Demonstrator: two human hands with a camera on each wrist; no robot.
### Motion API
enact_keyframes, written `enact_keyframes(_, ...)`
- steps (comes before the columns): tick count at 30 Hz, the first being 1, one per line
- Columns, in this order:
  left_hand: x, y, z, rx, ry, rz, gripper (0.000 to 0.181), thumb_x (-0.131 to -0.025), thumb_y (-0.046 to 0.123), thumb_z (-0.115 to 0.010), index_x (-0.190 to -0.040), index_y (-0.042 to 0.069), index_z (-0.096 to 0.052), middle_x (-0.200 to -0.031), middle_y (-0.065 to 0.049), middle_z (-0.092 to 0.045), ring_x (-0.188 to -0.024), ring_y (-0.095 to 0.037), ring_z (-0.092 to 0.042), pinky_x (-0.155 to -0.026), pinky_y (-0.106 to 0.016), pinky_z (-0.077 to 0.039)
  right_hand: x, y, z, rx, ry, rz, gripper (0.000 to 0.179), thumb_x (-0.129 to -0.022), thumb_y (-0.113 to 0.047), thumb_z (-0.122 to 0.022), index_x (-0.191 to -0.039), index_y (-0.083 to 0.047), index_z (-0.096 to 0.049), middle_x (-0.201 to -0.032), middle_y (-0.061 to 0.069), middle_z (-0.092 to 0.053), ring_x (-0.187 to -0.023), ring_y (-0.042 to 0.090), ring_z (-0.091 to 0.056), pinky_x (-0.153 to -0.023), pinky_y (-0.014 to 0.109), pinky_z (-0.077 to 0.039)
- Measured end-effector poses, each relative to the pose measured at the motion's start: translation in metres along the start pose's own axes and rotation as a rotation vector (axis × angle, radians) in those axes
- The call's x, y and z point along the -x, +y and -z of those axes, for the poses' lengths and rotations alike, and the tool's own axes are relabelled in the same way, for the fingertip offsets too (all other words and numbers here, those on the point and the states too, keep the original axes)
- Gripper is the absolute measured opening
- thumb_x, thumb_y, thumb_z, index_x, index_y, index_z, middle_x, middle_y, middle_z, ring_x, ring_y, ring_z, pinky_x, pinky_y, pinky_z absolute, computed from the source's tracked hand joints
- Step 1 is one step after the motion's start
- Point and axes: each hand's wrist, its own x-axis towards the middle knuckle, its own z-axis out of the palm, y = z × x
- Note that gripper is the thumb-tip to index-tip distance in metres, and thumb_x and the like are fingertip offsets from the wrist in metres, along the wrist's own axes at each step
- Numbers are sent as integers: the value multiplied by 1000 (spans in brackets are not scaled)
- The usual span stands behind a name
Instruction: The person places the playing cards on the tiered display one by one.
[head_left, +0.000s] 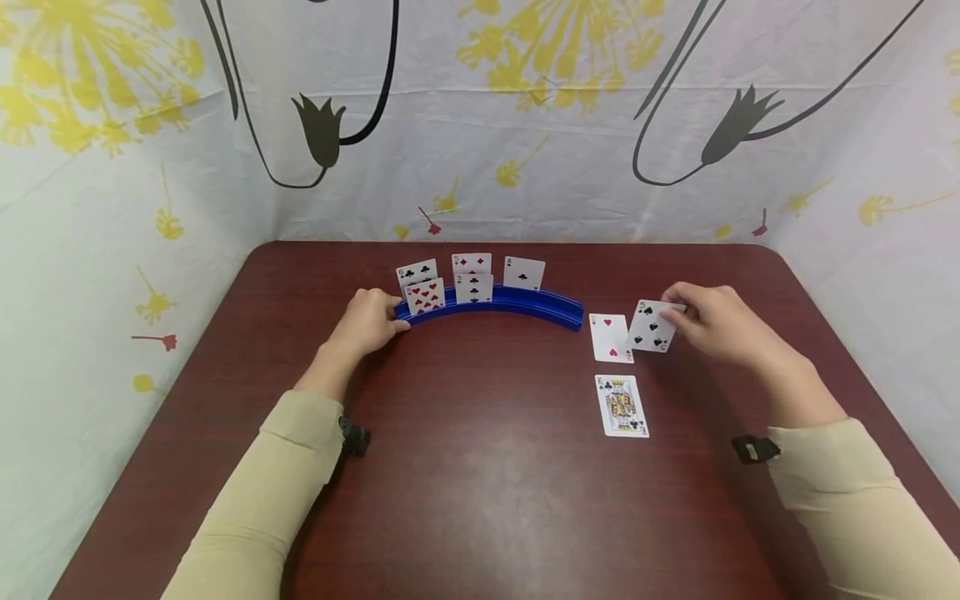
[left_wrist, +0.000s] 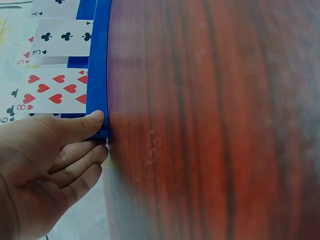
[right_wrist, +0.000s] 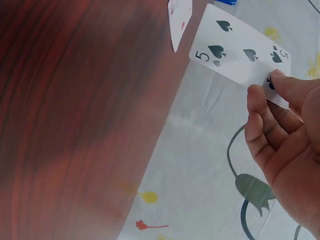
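Note:
My left hand (head_left: 367, 321) grips the left end of a curved blue card holder (head_left: 528, 305), thumb on its front edge. Standing in the holder are the six of clubs (head_left: 417, 270) behind the eight of hearts (left_wrist: 55, 91), the five of diamonds (head_left: 472, 262) behind the three of clubs (head_left: 474, 288), and the ace of clubs (head_left: 523, 273). Between thumb and fingers, my right hand (head_left: 716, 323) pinches the five of spades (right_wrist: 240, 47) by one edge. Just left of that card the two of hearts (head_left: 609, 336) lies face up, its right edge partly overlapped in the head view.
Nearer to me, the king of clubs (head_left: 622, 406) lies face up on the dark red wooden table (head_left: 480, 467). A white cloth (head_left: 585, 200) with yellow and grey flower prints hangs around the table's back and sides.

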Motion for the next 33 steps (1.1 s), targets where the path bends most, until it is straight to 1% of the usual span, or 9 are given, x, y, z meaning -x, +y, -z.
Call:
enact_keyframes(3,0,0,0,6,-3,9,44,-91,14,-77,-130,-4,-66,-113,-23,-71,-96,-29,-68,-91,-46,-56,-6,-6,-2,-14,33,-9,7,-90,-4,-74,-92,-6,-68,-66,-5,-62,-58,6,-51,-55,26,-42)
enact_keyframes(6,0,0,0,12,-8,14,46,-91,13,-77,-132,-4,-65,-114,-24,-71,-98,-30,-68,-92,-46,-56,-13,-12,-5,-31,68,-14,5,-91,-3,-74,-92,-5,-69,-63,-4,-62,-55,6,-52,-53,23,-41)
enact_keyframes(9,0,0,1,15,-9,15,46,-92,14,-77,-132,-4,-64,-115,-24,-70,-99,-30,-68,-92,-46,-56,-19,-18,-9,-42,98,-21,5,-90,-3,-74,-92,-5,-70,-65,-2,-66,-57,7,-57,-54,21,-42)
enact_keyframes(11,0,1,1,16,-8,14,46,-92,14,-77,-132,-4,-65,-115,-24,-70,-99,-29,-68,-92,-46,-56,-23,-20,-11,-45,117,-10,5,-90,-4,-75,-92,-5,-70,-67,-1,-68,-59,10,-61,-56,21,-44)
enact_keyframes(16,0,0,0,11,-7,3,46,-92,13,-76,-132,-5,-64,-114,-24,-71,-100,-30,-69,-92,-46,-56,-31,-27,-18,-54,154,33,6,-89,-5,-76,-93,-4,-72,-68,1,-70,-60,15,-65,-57,26,-47)
enact_keyframes(23,0,-1,0,12,-7,8,47,-92,14,-76,-133,-5,-64,-114,-24,-71,-101,-30,-69,-91,-46,-56,-42,-38,-24,-77,159,44,4,-92,-7,-74,-94,-4,-72,-68,3,-72,-60,15,-68,-59,38,-51)
enact_keyframes(28,0,0,1,10,-1,-2,46,-92,13,-77,-132,-5,-64,-114,-24,-71,-101,-30,-69,-91,-46,-56,-50,-44,-28,-88,164,57,4,-93,-6,-73,-93,-2,-72,-69,6,-72,-61,18,-69,-59,40,-53)
enact_keyframes(33,0,2,2,18,3,3,46,-91,13,-77,-132,-5,-65,-113,-23,-71,-100,-29,-69,-91,-46,-56,-57,-50,-34,-93,161,57,5,-92,-5,-74,-93,-1,-72,-71,9,-73,-59,19,-70,-57,41,-54)
